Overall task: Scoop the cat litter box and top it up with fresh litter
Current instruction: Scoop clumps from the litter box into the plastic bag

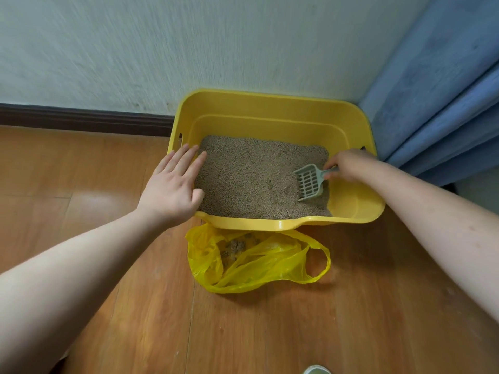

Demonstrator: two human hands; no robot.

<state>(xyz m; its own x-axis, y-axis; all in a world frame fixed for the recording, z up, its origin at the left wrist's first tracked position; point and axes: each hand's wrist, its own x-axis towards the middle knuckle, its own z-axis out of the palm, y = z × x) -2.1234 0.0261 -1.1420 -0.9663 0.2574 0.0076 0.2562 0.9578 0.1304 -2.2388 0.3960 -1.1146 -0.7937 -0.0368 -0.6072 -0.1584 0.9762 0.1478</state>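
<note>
Inside litter box (272, 109), unmarked scoop (309, 183)

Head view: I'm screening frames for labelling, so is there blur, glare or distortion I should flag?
Head view: the wall is streaked with motion blur, the litter box and scoop stay fairly sharp; soft glare sits on the floor left of the box; wide-angle distortion bows the baseboard and stretches both forearms toward the edges.
</note>
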